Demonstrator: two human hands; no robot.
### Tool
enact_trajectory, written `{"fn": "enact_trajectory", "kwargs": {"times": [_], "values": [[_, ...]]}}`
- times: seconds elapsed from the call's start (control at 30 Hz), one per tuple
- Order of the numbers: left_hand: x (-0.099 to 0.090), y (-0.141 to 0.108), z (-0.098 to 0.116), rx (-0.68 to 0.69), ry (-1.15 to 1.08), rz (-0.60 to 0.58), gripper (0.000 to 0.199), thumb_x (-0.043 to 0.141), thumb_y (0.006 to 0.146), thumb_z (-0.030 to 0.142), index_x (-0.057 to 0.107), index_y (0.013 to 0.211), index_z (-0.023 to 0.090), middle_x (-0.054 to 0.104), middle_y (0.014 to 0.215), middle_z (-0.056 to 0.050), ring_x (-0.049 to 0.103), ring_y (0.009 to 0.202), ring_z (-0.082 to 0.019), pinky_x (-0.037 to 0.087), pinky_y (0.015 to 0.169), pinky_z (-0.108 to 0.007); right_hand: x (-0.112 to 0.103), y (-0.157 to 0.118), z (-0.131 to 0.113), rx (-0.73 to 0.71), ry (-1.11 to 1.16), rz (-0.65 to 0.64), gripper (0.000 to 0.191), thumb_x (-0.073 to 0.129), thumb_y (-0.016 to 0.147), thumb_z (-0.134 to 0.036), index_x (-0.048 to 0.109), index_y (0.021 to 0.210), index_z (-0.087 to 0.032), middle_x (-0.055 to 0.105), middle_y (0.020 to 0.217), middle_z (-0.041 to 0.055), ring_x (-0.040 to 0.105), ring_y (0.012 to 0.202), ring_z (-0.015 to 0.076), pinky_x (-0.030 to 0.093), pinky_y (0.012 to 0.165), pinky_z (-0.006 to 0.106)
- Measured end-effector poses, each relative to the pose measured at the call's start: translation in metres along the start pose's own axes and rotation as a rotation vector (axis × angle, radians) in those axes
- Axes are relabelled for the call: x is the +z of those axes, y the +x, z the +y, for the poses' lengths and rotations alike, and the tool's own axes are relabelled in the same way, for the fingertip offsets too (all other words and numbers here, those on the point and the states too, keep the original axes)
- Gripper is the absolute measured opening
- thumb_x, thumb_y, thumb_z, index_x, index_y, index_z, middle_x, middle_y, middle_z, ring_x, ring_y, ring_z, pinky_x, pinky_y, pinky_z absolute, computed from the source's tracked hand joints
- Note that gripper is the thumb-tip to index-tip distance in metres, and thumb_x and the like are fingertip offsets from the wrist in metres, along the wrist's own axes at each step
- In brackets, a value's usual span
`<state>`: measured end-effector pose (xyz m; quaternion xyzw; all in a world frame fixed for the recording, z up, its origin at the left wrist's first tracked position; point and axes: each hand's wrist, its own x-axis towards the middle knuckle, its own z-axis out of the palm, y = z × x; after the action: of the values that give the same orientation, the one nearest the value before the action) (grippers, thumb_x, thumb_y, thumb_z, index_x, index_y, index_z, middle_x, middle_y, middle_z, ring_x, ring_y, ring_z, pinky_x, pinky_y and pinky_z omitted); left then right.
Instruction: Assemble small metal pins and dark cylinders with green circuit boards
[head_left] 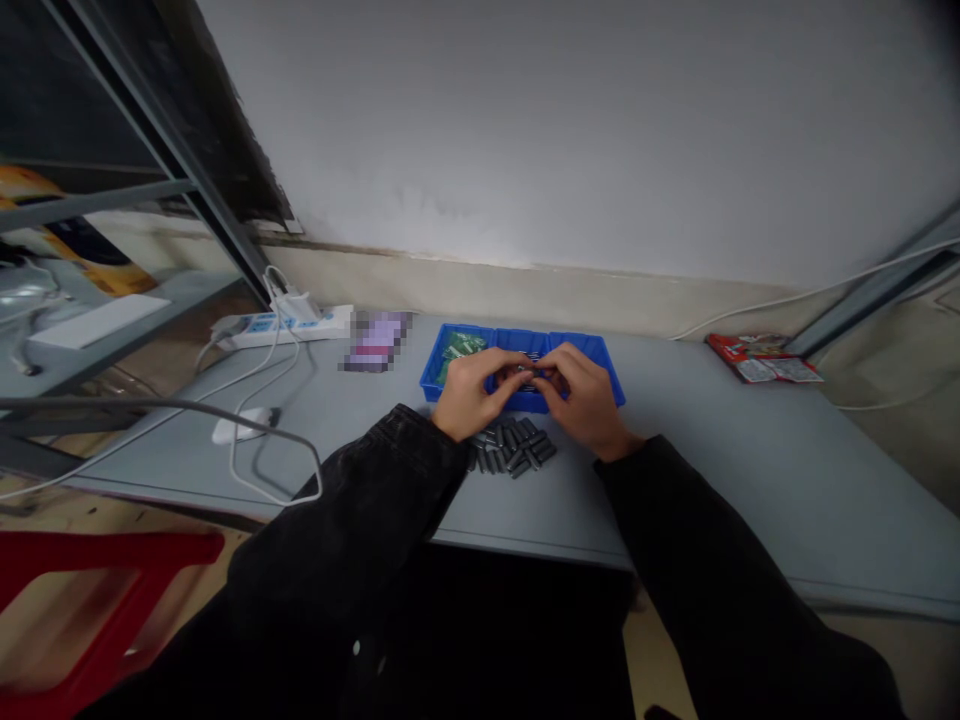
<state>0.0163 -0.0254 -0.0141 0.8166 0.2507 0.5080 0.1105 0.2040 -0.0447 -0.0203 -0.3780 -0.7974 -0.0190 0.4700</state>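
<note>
My left hand [477,390] and my right hand [582,395] meet over the middle of a blue divided tray [433,372]. Fingers of both hands are pinched close together around something too small to make out. Green pieces [463,347] lie in the tray's left compartment. Small metal-looking parts show in the middle compartment, partly hidden by my fingers. On the table just in front of the tray lies a loose pile of dark grey cylinders [517,445], below and between my wrists.
A white power strip [322,323] with plugs and a blurred purple item [377,340] stand left of the tray. White cables and a white adapter [241,425] lie nearer. A red packet [765,360] is at the right; a red stool [112,600] stands lower left.
</note>
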Motion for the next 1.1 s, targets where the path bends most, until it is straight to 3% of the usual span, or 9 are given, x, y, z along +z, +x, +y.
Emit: {"fn": "enact_trajectory", "kwargs": {"times": [0.47, 0.87, 1.1], "values": [[0.0003, 0.0000, -0.0008, 0.007, 0.000, 0.007, 0.014, 0.064, 0.093, 0.025, 0.070, 0.101, 0.015, 0.073, 0.091, -0.004, 0.063, 0.070, -0.010, 0.053, 0.072, -0.025, 0.0013, -0.0006, 0.0014, 0.008, 0.009, -0.002, 0.005, 0.057, 0.094, -0.021, 0.062, 0.095, -0.021, 0.060, 0.086, 0.0021, 0.056, 0.070, 0.0153, 0.046, 0.063, 0.030], [-0.0009, 0.0003, 0.0019, -0.028, -0.023, 0.036, 0.015, 0.064, 0.094, 0.027, 0.070, 0.100, 0.015, 0.074, 0.092, -0.005, 0.066, 0.074, -0.011, 0.055, 0.073, -0.026, 0.0033, -0.0013, 0.0029, -0.036, 0.044, -0.070, 0.024, 0.039, 0.104, -0.027, 0.062, 0.110, -0.023, 0.066, 0.100, 0.0058, 0.063, 0.096, 0.0198, 0.053, 0.083, 0.035], [-0.0009, 0.0000, 0.0008, -0.028, -0.017, 0.027, 0.015, 0.064, 0.094, 0.027, 0.070, 0.099, 0.015, 0.075, 0.092, -0.006, 0.067, 0.075, -0.012, 0.055, 0.074, -0.026, 0.0034, -0.0019, 0.0041, -0.011, 0.019, -0.031, 0.014, 0.050, 0.100, -0.026, 0.062, 0.108, -0.023, 0.067, 0.096, 0.0041, 0.064, 0.089, 0.0190, 0.052, 0.078, 0.033]]}}
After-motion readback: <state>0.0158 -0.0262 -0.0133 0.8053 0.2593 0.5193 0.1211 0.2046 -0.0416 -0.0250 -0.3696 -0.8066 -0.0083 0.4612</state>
